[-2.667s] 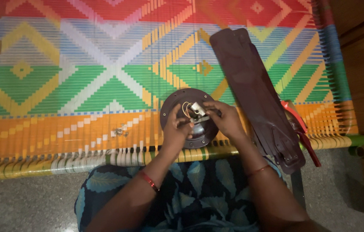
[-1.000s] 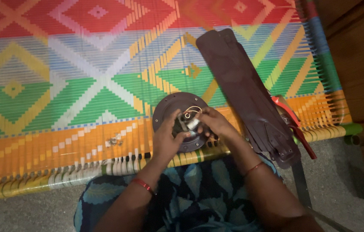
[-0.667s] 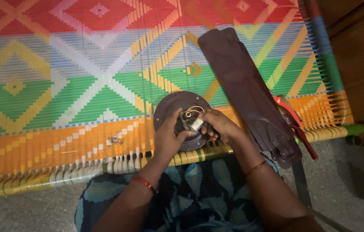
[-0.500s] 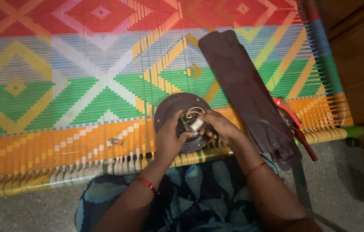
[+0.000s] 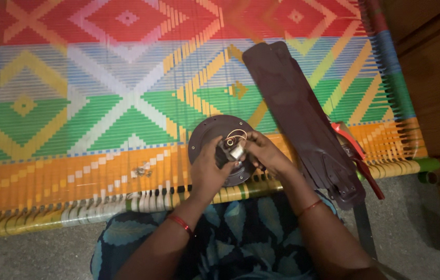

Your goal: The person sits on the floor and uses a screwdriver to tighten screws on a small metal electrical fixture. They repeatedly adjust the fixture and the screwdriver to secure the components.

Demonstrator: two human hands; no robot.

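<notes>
A round dark brown fan motor housing [image 5: 210,134] lies on the woven cot near its front edge. My left hand [image 5: 207,168] rests on the housing's near side with fingers on a small pale block-shaped part [image 5: 235,152] at its centre. My right hand [image 5: 262,152] pinches the same part from the right. Thin yellowish wires [image 5: 234,136] loop up from the part. Both hands cover the housing's middle.
Stacked dark brown fan blades [image 5: 298,111] lie diagonally to the right of the housing. Red-handled pliers [image 5: 357,158] sit at the blades' right. A small cluster of screws [image 5: 141,171] lies on the orange band to the left. The cot's edge [image 5: 74,210] runs across the front.
My view has shifted slightly. Both hands stay on the small part at the housing's centre, with only small finger movements.
</notes>
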